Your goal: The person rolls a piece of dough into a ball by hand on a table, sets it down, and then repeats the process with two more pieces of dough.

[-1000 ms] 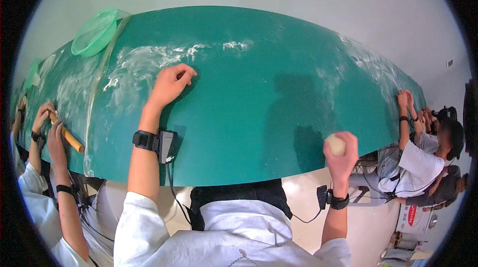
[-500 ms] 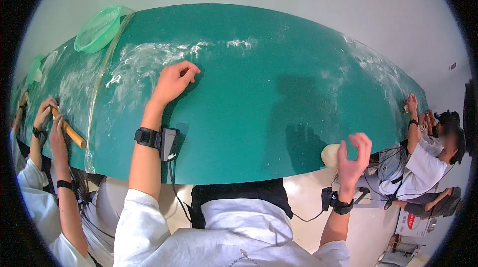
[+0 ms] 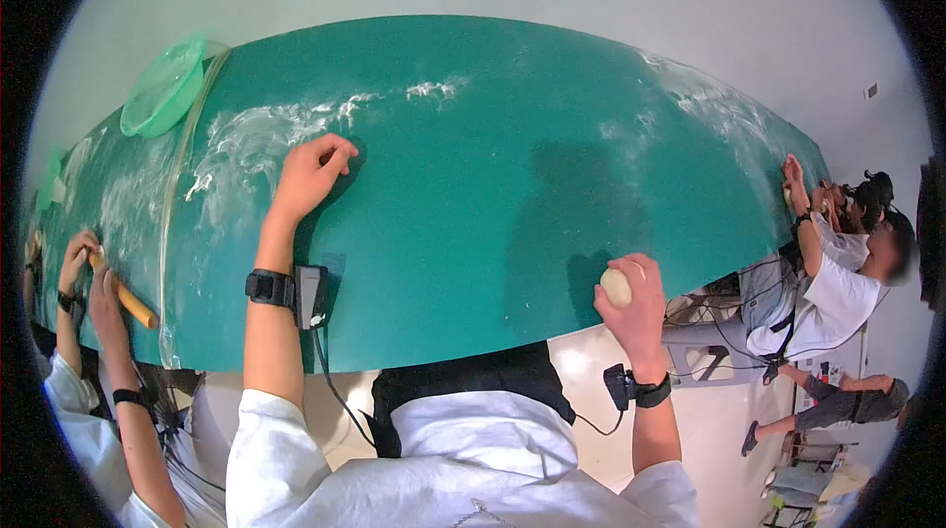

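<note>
My right hand is wrapped round a pale, smooth ball of dough near the front edge of the green table. The dough's left side shows between thumb and fingers; my hand covers the rest. Over on the left side, my left hand rests on the tabletop with its fingers curled in, and nothing shows in them. White flour lies smeared beyond that hand. Each of my wrists wears a black band with a small cabled device.
A green plastic basin stands at the far left edge, beside a clear strip across the table. At left, another person's hands hold a wooden rolling pin. Further people work along the right side.
My right hand has closed round the dough ball, which has moved left and slightly up the picture. My left hand stays curled on the table while the whole view shifts a little.
</note>
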Tool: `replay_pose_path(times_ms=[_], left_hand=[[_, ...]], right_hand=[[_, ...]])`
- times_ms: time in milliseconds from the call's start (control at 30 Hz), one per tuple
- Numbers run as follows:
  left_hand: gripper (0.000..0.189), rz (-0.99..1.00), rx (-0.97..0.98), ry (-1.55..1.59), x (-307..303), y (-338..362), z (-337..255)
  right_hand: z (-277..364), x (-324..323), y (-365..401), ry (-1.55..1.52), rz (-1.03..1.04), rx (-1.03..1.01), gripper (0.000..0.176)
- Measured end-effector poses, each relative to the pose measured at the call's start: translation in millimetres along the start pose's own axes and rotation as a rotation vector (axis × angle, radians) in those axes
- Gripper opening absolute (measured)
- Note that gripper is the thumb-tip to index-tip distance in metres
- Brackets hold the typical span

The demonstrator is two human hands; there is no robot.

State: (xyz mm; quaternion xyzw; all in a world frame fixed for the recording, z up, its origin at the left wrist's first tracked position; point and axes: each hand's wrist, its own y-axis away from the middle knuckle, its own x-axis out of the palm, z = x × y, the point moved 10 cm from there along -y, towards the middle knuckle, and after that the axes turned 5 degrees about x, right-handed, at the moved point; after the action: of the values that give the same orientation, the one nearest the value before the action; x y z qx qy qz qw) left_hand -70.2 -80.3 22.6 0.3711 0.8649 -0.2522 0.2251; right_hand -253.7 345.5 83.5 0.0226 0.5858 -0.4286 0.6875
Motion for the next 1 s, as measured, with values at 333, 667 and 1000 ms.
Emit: replay_pose_path(times_ms=[333, 667, 1000], left_hand=[[0.025, -0.034, 0.027, -0.032, -2.7, 2.6, 1.2], [0.019, -0.378, 0.142, 0.094, -35.4, 11.8, -16.8], [0.022, -0.409, -0.02, 0.142, -43.4, 9.9, 46.6]], right_hand=[[-13.8, 3.1, 2.3, -0.107, -0.061, 0.057, 0.03], [9.4, 20.1, -36.9, -0.104, 0.055, 0.033, 0.032], [125.1, -44.5, -61.0, -0.201, 0.364, -0.301, 0.046]])
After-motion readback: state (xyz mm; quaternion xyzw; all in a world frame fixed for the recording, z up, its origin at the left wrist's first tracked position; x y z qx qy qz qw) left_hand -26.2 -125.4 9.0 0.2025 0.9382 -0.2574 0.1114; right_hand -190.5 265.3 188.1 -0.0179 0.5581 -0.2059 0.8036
